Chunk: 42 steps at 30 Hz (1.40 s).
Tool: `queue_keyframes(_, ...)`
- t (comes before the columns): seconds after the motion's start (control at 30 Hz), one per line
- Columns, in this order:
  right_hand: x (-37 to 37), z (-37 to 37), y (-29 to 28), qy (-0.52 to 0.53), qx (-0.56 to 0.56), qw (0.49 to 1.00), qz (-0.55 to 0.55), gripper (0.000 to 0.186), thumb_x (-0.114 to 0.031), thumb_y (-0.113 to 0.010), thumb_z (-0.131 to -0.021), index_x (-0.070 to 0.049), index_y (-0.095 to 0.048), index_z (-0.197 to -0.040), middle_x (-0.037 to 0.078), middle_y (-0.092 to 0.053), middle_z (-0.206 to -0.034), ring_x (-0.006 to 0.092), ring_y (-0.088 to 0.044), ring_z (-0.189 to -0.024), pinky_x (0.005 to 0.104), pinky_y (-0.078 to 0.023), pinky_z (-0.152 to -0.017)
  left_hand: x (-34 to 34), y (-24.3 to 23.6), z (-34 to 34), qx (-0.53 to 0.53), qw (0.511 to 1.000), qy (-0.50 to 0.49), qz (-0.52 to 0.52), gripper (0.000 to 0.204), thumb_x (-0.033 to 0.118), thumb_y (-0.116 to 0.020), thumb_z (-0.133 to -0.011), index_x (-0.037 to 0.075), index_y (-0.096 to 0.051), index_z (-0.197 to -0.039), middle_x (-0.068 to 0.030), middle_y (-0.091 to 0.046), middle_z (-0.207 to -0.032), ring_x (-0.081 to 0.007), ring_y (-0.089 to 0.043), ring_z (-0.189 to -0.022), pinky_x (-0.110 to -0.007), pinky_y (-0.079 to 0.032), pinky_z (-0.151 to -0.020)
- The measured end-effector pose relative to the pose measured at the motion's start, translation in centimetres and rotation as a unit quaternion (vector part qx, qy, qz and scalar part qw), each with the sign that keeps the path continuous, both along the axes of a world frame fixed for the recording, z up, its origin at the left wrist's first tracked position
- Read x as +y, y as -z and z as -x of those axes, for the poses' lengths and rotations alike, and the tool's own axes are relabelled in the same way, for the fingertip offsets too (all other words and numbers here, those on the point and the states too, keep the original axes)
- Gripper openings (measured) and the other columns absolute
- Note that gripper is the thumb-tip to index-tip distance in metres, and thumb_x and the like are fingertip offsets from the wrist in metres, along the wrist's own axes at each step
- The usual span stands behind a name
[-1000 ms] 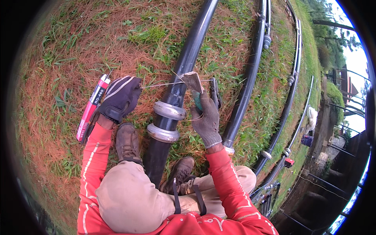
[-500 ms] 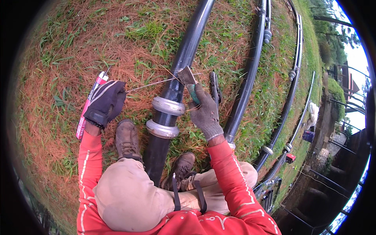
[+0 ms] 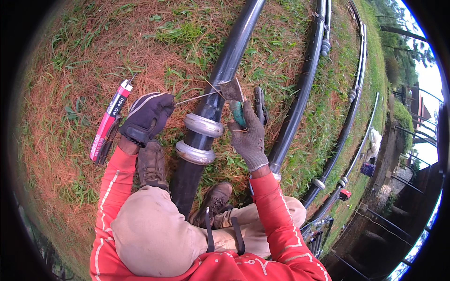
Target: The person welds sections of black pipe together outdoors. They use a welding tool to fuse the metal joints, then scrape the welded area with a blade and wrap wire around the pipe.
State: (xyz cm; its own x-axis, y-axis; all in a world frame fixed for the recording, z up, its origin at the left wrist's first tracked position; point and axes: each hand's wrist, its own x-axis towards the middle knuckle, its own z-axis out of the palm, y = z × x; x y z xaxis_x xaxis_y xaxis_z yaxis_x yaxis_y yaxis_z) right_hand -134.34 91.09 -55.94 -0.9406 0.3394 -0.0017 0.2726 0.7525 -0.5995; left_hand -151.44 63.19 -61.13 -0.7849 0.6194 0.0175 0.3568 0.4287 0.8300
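My left hand (image 3: 149, 117), in a dark padded glove, is closed around one end of a thin welding rod (image 3: 194, 98). The rod reaches across the thick black pipe (image 3: 229, 56), its far end at the blade of a scraper (image 3: 231, 91). My right hand (image 3: 251, 140), in a grey-brown knit glove, grips the scraper's teal handle (image 3: 238, 114). The blade is worn and held over the pipe; whether it touches the rod is unclear. Two silvery metal rings (image 3: 204, 125) circle the pipe just nearer than the rod. Beyond my right hand lies a dark jawed tool (image 3: 260, 104).
A long red, white and black packet (image 3: 110, 119) lies on the grass left of my left hand. More black pipes (image 3: 300, 93) run along the right. My boots (image 3: 152, 164) straddle the near pipe. A red object (image 3: 344, 194) sits by the farther pipes.
My left hand has shifted right toward the pipe with the rod, uncovering more of the packet. The scraper blade has turned and moved slightly right.
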Motion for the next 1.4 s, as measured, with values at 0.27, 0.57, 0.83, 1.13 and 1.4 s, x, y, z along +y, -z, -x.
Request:
queue_keyframes(0.27,0.4,0.3,-0.3,0.015,0.050,0.998,-0.018,0.067,-0.016,-0.079,-0.101,-0.002,-0.055,-0.162,0.020,-0.073,-0.116,0.0356,-0.075,-0.101,0.0423,-0.061,-0.091,-4.0,-1.3,0.0,0.006,0.999,-0.016,-0.035,0.013,0.001,-0.072,-0.092,0.002,-0.072,-0.104,-0.0158,-0.071,-0.089,-0.0362,-0.073,-0.082,-0.044,-0.056,-0.073)
queue_keyframes(0.57,0.4,0.1,-0.7,-0.012,-0.016,0.997,-0.068,0.068,-0.015,-0.077,-0.100,-0.009,-0.055,-0.165,0.021,-0.074,-0.117,0.0392,-0.076,-0.100,0.0460,-0.061,-0.087,-4.1,-1.2,0.1,-0.007,1.000,-0.002,-0.016,0.032,0.001,-0.083,-0.091,0.004,-0.076,-0.122,-0.0146,-0.078,-0.097,-0.0327,-0.078,-0.090,-0.043,-0.062,-0.080)
queue_keyframes(0.83,-0.1,0.2,-0.8,-0.011,-0.007,0.997,-0.070,0.070,-0.015,-0.078,-0.098,-0.006,-0.054,-0.164,0.021,-0.074,-0.112,0.0392,-0.076,-0.099,0.0450,-0.061,-0.086,-3.1,-0.2,0.3,0.038,0.999,0.006,-0.026,0.031,0.001,-0.083,-0.092,0.003,-0.076,-0.122,-0.0142,-0.079,-0.097,-0.0319,-0.079,-0.088,-0.041,-0.063,-0.078)
queue_keyframes(1.13,0.1,0.2,-1.1,0.020,-0.031,0.997,-0.074,0.054,-0.007,-0.080,-0.098,0.001,-0.066,-0.150,0.027,-0.069,-0.148,0.0416,-0.069,-0.136,0.0437,-0.057,-0.109,-0.5,0.1,1.1,0.021,0.999,0.027,-0.022,0.016,0.006,-0.074,-0.090,0.008,-0.076,-0.105,-0.0172,-0.074,-0.090,-0.0432,-0.073,-0.084,-0.049,-0.058,-0.072)
queue_keyframes(1.4,0.6,0.3,-0.9,0.020,-0.061,0.992,-0.106,0.064,-0.014,-0.080,-0.097,-0.007,-0.062,-0.157,0.019,-0.074,-0.106,0.0360,-0.075,-0.096,0.0445,-0.059,-0.091,1.6,0.4,2.0,0.075,0.995,0.063,0.005,0.016,0.011,-0.082,-0.090,0.008,-0.074,-0.104,-0.0160,-0.072,-0.088,-0.0425,-0.072,-0.083,-0.049,-0.057,-0.071)
